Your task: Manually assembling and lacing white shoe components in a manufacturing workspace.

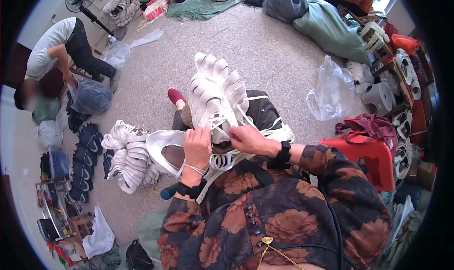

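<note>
A stack of white shoe uppers (211, 88) rests across my lap, nested one in another. At the near end of the stack, a white shoelace (218, 123) crosses the opening of the nearest upper. My left hand (196, 148) is closed on the lace at the opening's left side, with a loop of cord round its wrist. On the other side, my right hand (249, 139) pinches the lace; its fingertips are partly hidden. Beside my left hand lies a single white shoe upper (165, 149) with a grey-brown lining. More loose laces (274, 134) hang over my right thigh.
On the floor to the left are a pile of white uppers (130, 152) and a row of dark uppers (86, 154). A person (56, 50) bends over a bag (91, 96) at the far left. At right stands a red stool (378, 163); clear plastic (331, 90) lies beyond it.
</note>
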{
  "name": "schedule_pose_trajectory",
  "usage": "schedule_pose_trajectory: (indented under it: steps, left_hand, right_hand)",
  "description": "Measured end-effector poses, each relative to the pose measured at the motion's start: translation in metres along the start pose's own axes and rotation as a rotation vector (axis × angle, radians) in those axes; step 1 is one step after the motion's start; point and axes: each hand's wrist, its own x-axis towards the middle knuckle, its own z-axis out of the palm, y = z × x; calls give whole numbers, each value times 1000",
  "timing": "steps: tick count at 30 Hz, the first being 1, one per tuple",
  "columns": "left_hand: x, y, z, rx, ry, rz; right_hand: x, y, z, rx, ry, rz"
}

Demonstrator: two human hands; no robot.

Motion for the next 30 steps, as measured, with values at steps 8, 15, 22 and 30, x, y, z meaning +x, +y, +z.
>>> schedule_pose_trajectory:
  steps: [8, 15, 22, 30]
  left_hand:
    - [-10, -9, -10, 22, 13, -7]
    - [-18, -21, -28, 44, 10, -54]
    - [-29, -25, -42, 69, -25, -120]
    - [-45, -43, -101, -44, 31, -340]
  right_hand:
    - [-4, -10, -19, 881, -100, 359]
    - [-10, 17, -49, 573, -301, 252]
    - [-25, 29, -104, 524, -183, 204]
    - [-56, 75, -145, 1009, 170, 169]
